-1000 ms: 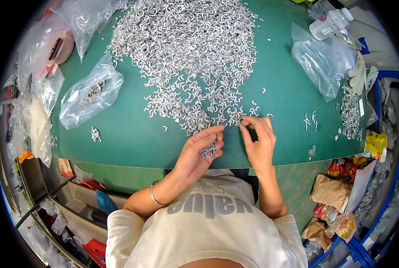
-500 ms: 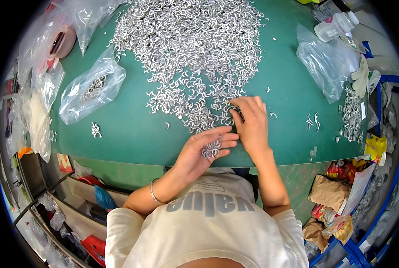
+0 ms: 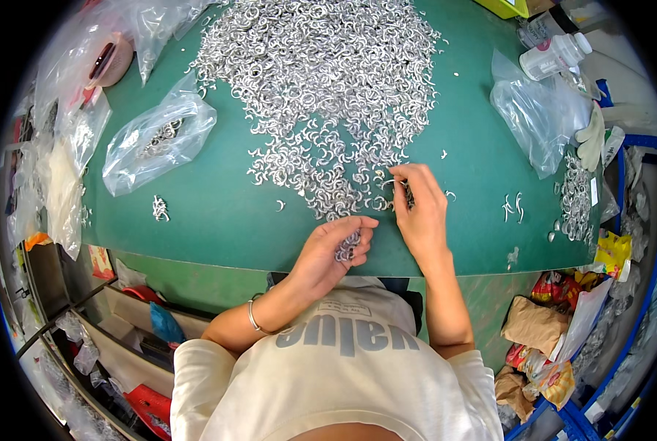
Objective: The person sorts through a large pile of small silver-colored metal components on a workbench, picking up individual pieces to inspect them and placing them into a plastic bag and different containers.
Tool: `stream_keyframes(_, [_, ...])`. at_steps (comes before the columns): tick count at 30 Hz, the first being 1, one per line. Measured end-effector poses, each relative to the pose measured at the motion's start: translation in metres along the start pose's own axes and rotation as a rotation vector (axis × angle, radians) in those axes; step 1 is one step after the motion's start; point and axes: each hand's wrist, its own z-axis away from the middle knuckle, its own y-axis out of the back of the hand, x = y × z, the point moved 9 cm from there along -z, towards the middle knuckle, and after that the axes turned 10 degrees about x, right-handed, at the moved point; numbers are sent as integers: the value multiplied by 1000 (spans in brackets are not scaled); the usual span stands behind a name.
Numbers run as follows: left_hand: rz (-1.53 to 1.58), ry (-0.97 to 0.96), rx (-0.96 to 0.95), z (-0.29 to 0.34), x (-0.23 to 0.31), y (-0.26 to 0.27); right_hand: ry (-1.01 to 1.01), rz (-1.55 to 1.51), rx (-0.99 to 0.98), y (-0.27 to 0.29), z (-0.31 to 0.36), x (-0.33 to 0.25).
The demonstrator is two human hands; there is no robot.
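Observation:
My left hand (image 3: 337,246) is cupped palm up near the table's front edge, its fingers curled around several small silver crescent-shaped metal pieces (image 3: 347,248). To its right, my right hand (image 3: 421,209) hangs over the table with bent fingers. A curved metal piece (image 3: 389,181) shows at its fingertips, and more dark silver pieces (image 3: 409,195) are partly hidden between thumb and palm. Just beyond both hands, a large pile of the same silver crescents (image 3: 328,81) spreads over the green table (image 3: 483,228), its near end narrowing toward my hands.
An open clear plastic bag (image 3: 188,140) with some pieces inside lies at left, near a small cluster of pieces (image 3: 160,209). At right are another clear bag (image 3: 527,117), a white bottle (image 3: 556,56), a pale glove (image 3: 591,140) and a separate heap of pieces (image 3: 577,198).
My left hand's fingers have curled in more over the pieces in its palm. My right hand has drawn slightly nearer to me and to the right, away from the left hand.

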Motion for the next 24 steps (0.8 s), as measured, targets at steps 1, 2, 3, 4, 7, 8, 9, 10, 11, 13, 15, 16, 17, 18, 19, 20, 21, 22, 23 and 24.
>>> stream_keyframes(1, [-8,-7,30,0,0,0,20,-17,15,1,0,-2])
stream_keyframes(2, [-15,-15,60,1,1,1,40,-34,30,2,0,-5])
stream_keyframes(3, [-10,-22,33,1,3,-1,5,-93,13,2,-2,-5])
stream_keyframes(4, [-4,-25,9,1,2,-1,-35,-149,-6,4,-3,-5])
stream_keyframes(7, [34,-6,-86,2,0,-3,-105,-228,41,10,-3,3])
stream_keyframes(8, [49,6,-121,3,0,-5,-121,-240,75,13,-3,6])
stream_keyframes(9, [8,-24,-81,4,2,-3,-172,-291,131,18,-1,8])
stream_keyframes(10, [-33,-54,-41,5,4,-4,-226,-376,136,17,1,12])
stream_keyframes(11, [-74,-84,-1,5,7,-4,-280,-461,141,14,4,17])
stream_keyframes(13, [-88,-160,39,5,12,-4,-407,-607,127,9,10,22])
stream_keyframes(15, [-127,-215,61,6,16,-4,-553,-727,92,2,17,20])
stream_keyframes(16, [-160,-231,63,8,19,-6,-548,-737,70,1,20,15])
stream_keyframes(17, [-194,-247,65,9,20,-6,-543,-747,48,-1,23,9])
stream_keyframes(18, [-199,-246,57,9,20,-7,-538,-758,27,-2,25,5])
stream_keyframes(19, [-205,-245,48,10,20,-7,-526,-755,23,-4,28,2])
stream_keyframes(20, [-212,-244,39,10,20,-8,-509,-723,18,-3,29,-1])
stream_keyframes(21, [-236,-247,51,11,20,-7,-493,-690,12,-2,30,-5])
stream_keyframes(22, [-259,-251,62,13,20,-6,-475,-657,6,-1,31,-7])
stream_keyframes(23, [-281,-255,73,14,21,-5,-419,-586,-10,2,31,-10])
stream_keyframes(24, [-286,-257,61,15,22,-6,-363,-515,-25,4,31,-12])
